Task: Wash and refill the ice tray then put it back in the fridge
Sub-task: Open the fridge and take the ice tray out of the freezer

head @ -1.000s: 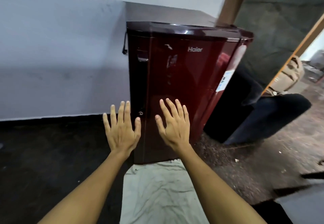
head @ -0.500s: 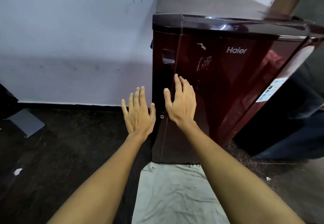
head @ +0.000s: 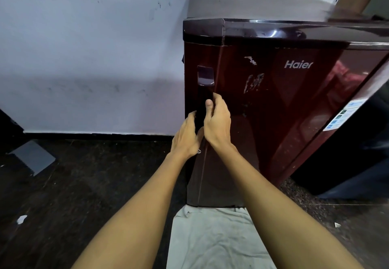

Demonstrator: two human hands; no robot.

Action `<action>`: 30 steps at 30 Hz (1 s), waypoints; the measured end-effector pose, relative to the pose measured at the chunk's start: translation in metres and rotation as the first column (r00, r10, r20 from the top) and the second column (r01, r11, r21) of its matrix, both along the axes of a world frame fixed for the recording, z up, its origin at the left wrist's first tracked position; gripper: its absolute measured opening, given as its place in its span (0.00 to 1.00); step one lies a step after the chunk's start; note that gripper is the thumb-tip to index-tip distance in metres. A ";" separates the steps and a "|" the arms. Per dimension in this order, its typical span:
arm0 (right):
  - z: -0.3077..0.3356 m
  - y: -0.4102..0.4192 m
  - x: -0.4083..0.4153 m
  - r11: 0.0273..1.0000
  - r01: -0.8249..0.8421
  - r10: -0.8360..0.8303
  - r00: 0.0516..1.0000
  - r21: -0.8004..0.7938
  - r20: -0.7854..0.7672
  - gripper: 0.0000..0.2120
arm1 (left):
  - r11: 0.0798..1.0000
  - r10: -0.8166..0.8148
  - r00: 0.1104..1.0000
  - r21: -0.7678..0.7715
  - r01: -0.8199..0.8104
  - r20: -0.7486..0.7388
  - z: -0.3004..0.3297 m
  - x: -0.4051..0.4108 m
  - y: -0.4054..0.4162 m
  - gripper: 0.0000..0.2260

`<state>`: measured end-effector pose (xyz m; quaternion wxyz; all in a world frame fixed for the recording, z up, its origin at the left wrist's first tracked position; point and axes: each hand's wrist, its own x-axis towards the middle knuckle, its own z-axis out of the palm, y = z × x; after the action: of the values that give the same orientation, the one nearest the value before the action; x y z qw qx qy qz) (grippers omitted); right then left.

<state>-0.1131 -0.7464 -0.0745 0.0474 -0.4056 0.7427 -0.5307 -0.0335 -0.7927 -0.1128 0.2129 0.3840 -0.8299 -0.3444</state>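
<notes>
At the far left of the frame, a grey flat panel [head: 31, 157] lies on the dark floor [head: 84, 184] below a scuffed white wall [head: 84, 47], with a scrap of white paper [head: 21, 219] in the lower left. Just left of centre, our left hand [head: 186, 137] curls round the dark vertical door handle [head: 203, 104] from the left side, its fingers hidden behind the bar. Touching it, our right hand [head: 217, 124] grips the same handle from the right, thumb laid upright along the bar's front. The handle runs down the left edge of a maroon Haier fridge [head: 273, 110] that fills the centre and right of the frame, its door closed. The ice tray is not in view. A pale cloth [head: 210, 241] is spread on the floor at bottom centre, reaching the fridge's base. At the far right edge, a dark object [head: 357, 153] stands just beside the fridge.
</notes>
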 end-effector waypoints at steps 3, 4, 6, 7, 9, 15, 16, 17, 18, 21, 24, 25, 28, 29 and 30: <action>0.002 -0.003 -0.009 0.997 -0.039 0.039 0.999 0.060 0.002 0.16 | 0.995 0.038 0.995 0.092 -0.029 -0.095 -0.004 -0.008 -0.002 0.22; 0.003 -0.005 -0.012 0.996 -0.045 0.045 0.999 0.079 -0.001 0.15 | 0.993 0.057 0.991 0.111 -0.044 -0.119 -0.004 -0.009 -0.003 0.20; 0.004 -0.007 -0.016 0.990 -0.042 0.044 0.999 0.132 -0.013 0.15 | 0.989 0.095 0.984 0.128 -0.076 -0.152 -0.006 -0.010 -0.004 0.16; 0.005 -0.007 -0.017 0.988 -0.042 0.045 0.999 0.147 -0.017 0.15 | 0.988 0.111 0.981 0.128 -0.091 -0.160 -0.007 -0.011 -0.004 0.15; 0.007 -0.006 -0.017 0.987 -0.052 0.053 0.999 0.153 -0.004 0.17 | 0.987 0.129 0.979 0.115 -0.112 -0.159 -0.008 -0.014 -0.002 0.14; 0.013 -0.005 -0.019 0.984 -0.070 0.064 0.997 0.166 0.042 0.19 | 0.980 0.173 0.971 0.124 -0.154 -0.167 -0.007 -0.016 0.002 0.14; 0.013 -0.005 -0.020 0.983 -0.071 0.064 0.997 0.169 0.045 0.19 | 0.980 0.175 0.970 0.129 -0.155 -0.170 -0.007 -0.016 0.002 0.14; 0.013 -0.005 -0.021 0.983 -0.071 0.063 0.997 0.171 0.050 0.19 | 0.979 0.176 0.969 0.134 -0.154 -0.172 -0.006 -0.016 0.002 0.14; 0.013 -0.005 -0.021 0.982 -0.071 0.063 0.997 0.176 0.053 0.19 | 0.979 0.176 0.969 0.137 -0.153 -0.174 -0.005 -0.015 0.003 0.14; 0.014 -0.005 -0.022 0.979 -0.072 0.066 0.997 0.191 0.038 0.18 | 0.976 0.180 0.969 0.152 -0.155 -0.171 -0.002 -0.014 0.003 0.14; 0.017 -0.003 -0.021 0.976 -0.075 0.068 0.997 0.205 0.043 0.18 | 0.973 0.188 0.969 0.168 -0.161 -0.162 0.001 -0.014 0.003 0.15; 0.018 -0.003 -0.021 0.975 -0.075 0.066 0.997 0.209 0.046 0.18 | 0.971 0.189 0.969 0.177 -0.160 -0.158 0.002 -0.013 0.002 0.15; 0.018 0.002 -0.019 0.974 -0.072 0.066 0.997 0.213 0.033 0.17 | 0.971 0.174 0.973 0.189 -0.145 -0.151 0.004 -0.009 0.005 0.14; 0.017 0.005 -0.018 0.975 -0.071 0.065 0.997 0.211 0.037 0.17 | 0.973 0.163 0.975 0.187 -0.135 -0.149 0.003 -0.006 0.007 0.14; 0.016 0.010 -0.017 0.976 -0.071 0.065 0.997 0.204 0.040 0.18 | 0.975 0.154 0.977 0.185 -0.126 -0.146 0.002 -0.003 0.010 0.14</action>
<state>-0.1298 -0.7369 -0.0583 0.1195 -0.4148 0.7782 -0.4561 -0.0367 -0.7828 -0.1103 0.2677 0.4301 -0.7475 -0.4296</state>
